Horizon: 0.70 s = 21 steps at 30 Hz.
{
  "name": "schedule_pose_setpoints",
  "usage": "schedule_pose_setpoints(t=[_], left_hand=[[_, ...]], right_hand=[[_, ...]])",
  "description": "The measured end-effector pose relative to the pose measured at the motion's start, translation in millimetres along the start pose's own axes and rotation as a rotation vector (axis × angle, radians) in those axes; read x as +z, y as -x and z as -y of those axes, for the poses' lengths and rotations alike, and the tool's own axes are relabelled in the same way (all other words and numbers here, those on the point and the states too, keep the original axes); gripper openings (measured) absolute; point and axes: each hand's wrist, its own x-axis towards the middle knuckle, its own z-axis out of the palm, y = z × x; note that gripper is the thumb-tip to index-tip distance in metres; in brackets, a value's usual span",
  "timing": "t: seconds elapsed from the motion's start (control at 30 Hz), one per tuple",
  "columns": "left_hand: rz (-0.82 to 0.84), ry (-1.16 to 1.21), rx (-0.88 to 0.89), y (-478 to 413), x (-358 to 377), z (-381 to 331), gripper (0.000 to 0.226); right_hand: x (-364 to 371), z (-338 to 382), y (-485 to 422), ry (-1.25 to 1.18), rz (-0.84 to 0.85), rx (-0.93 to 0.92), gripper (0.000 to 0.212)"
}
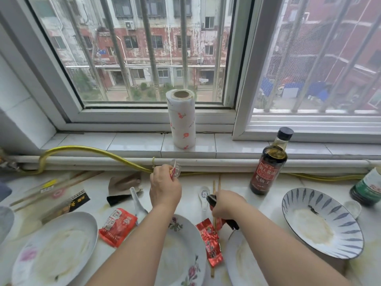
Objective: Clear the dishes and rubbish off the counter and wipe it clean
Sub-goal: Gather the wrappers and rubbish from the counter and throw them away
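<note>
Gripping a dark wrapper, the right hand sits just beyond the red packet, which lies lengthwise near-to-far; the left hand holds a clear wrapper.

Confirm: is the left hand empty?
No, the left hand grips a crumpled clear wrapper with red print.
</note>
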Motion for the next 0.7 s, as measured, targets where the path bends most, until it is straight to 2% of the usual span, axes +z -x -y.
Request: schedule_pose_setpoints(t=[0.17, 0.3, 0.47, 0.63, 0.7], left_hand=[[-0.015, 0.003, -0.007, 6, -5, 0, 0.008], [-0.056, -0.016, -0.064, 14, -14, 8, 0.009], [-0.112, -0.068, -0.132, 23, -38, 25, 0.010], [-0.211, -0.050, -0.266, 36, -57, 36, 0.015], [-0.275, -0.005, -0.318, 41, -62, 39, 0.018]], right_hand=[[18, 17, 11, 0.089, 0.096, 0.005, 0.046], [34, 22, 10, 0.150, 0.004, -0.003, 0.023], [34, 23, 10, 0.023, 0.014, -0.007, 0.015], [-3, 23, 15, -0.015, 0.020, -0.073, 0.027], [-17, 29, 16, -0.072, -0.006, -0.105, 0.018]])
